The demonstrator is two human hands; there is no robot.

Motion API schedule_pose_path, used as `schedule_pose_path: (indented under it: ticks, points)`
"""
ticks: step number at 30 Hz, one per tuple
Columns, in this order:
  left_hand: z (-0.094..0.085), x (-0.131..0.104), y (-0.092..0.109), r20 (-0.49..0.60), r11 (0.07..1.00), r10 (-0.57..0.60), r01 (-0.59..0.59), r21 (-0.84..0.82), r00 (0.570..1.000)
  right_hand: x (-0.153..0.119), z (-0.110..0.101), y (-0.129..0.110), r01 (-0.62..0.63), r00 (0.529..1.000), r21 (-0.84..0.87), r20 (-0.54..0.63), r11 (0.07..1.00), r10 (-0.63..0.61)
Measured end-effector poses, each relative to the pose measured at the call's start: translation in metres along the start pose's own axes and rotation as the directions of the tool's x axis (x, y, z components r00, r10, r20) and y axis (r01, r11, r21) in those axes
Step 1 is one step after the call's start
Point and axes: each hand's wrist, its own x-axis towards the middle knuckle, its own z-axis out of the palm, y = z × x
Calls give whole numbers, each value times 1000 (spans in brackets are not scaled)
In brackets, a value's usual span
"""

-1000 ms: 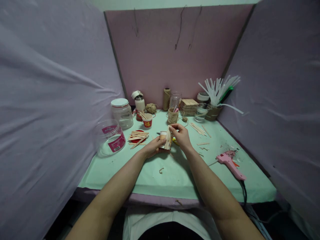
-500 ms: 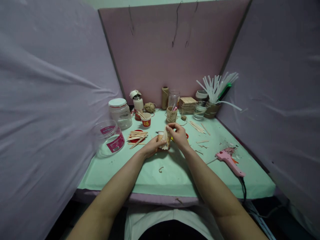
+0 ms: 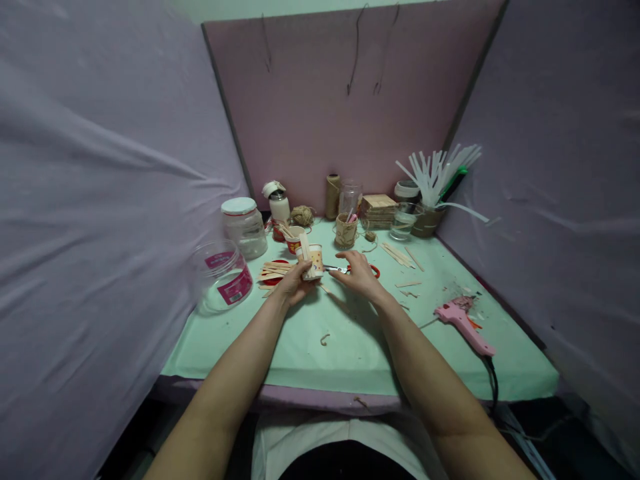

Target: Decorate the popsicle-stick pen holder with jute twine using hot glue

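Observation:
My left hand (image 3: 296,285) is closed around a small patterned paper cup (image 3: 316,259) and keeps it raised over the table. Flat wooden craft sticks (image 3: 305,247) stand along the cup's left side, rising past its rim. My right hand (image 3: 361,275) is to the right of the cup, thumb and fingers apart, with nothing visible between them. Scissors with red handles (image 3: 376,271) lie by this hand, which partly hides them; their blades point toward the cup. Whether the fingers touch the scissors is unclear.
A pink glue gun (image 3: 465,323) with a cord lies at the right. Craft sticks rest on a red lid (image 3: 274,280) at the left, near a clear plastic tub (image 3: 234,287). Loose sticks (image 3: 397,255), a twine-wrapped cup (image 3: 346,233) and jars stand or lie farther back.
My left hand has moved the cup left and turned it, showing the sticks along its left side. My right hand has come off the cup and opened beside the scissors.

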Motion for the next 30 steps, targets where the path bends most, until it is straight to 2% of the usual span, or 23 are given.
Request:
schedule_pose_path:
  ticks: [2, 4, 8, 11, 16, 20, 24, 30]
  points:
    - [-5, 5, 0, -45, 989, 128, -125, 76, 991, -3, 0, 1, -15, 997, -131, 71, 991, 25]
    - [-9, 8, 1, -16, 958, 222, -215, 191, 975, -4, 0, 0, -17, 994, -163, 101, 987, 34]
    - [-13, 9, 2, 103, 859, 260, -279, 428, 960, -2, -1, -1, 0, 993, -64, 117, 998, 7]
    - [-8, 8, -2, 132, 796, 282, -308, 522, 950, 0, -5, 0, -16, 990, -6, 137, 1000, 17]
    - [12, 11, -9, 234, 763, 239, -331, 555, 942, -4, -15, 7, -40, 980, 208, 200, 977, -2]
    - [26, 16, -11, 327, 738, 173, -342, 581, 929, -13, -22, 17, -70, 983, 406, 182, 911, -5]
    - [28, 21, -15, 399, 658, 118, -373, 654, 909, -23, -24, 25, -113, 985, 378, 165, 919, 54]
    - [22, 20, -14, 452, 544, 123, -441, 714, 884, -31, -25, 21, -29, 987, 340, 158, 940, -27]
